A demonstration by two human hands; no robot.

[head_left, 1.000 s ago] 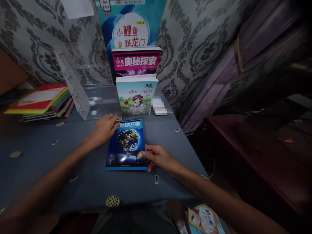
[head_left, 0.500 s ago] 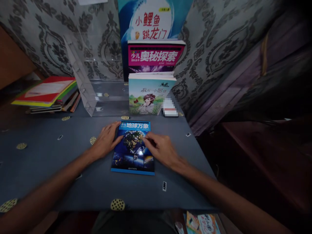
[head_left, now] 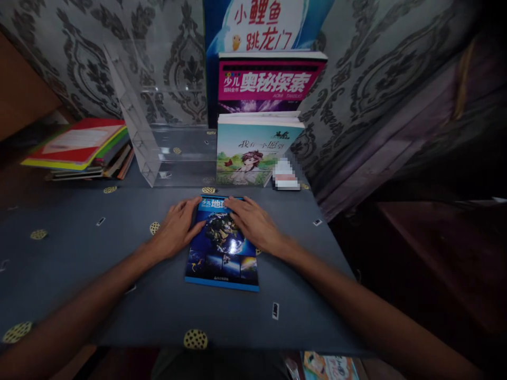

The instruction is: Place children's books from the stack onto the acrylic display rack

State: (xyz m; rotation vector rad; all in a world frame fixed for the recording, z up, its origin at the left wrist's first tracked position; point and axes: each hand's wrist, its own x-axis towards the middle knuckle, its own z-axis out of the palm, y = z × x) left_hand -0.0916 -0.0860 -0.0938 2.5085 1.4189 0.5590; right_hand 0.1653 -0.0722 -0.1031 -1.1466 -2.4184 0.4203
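A blue children's book (head_left: 222,264) with the Earth on its cover lies flat and closed on the table. My left hand (head_left: 174,229) rests along its left edge, fingers stretched toward the top corner and thumb apart, on or beside the cover. Across the upper right of the book lies my right hand (head_left: 255,224), its fingers extended over part of the title and the right edge.
Behind, a clear acrylic rack (head_left: 148,153) holds a teal book (head_left: 241,134), a magenta book (head_left: 269,84) and a tall blue book (head_left: 317,16). A blurred-out white item (head_left: 285,177) is beside it. Folders and books (head_left: 85,142) are stacked left. The table's right edge (head_left: 336,248) drops off.
My right hand has gone from bent fingers over the globe picture to lying flatter and higher, covering part of the title. My left hand stays at the book's left edge. The view has shifted slightly.
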